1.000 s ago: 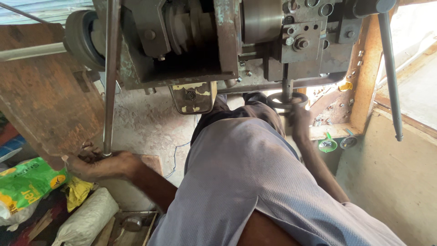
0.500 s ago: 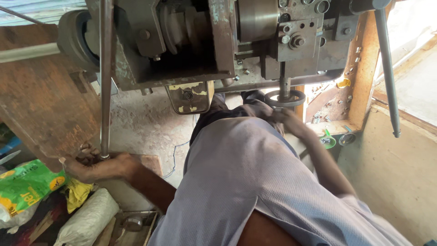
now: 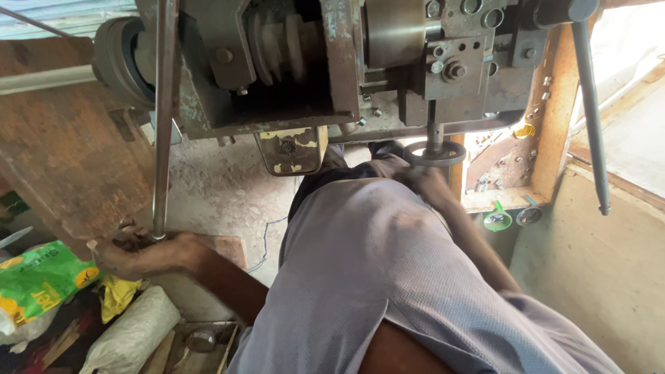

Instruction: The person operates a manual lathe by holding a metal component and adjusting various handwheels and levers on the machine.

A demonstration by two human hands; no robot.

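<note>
Steel rod (image 3: 164, 118) foot held by left hand (image 3: 135, 253) fingers, right hand (image 3: 426, 183) blurred at handwheel (image 3: 434, 153), grip unclear

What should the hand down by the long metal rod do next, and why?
Probably close the left hand firmly around the foot of the long metal rod. The fingers only cup its lower end, while the right hand is blurred at the small handwheel.
</note>
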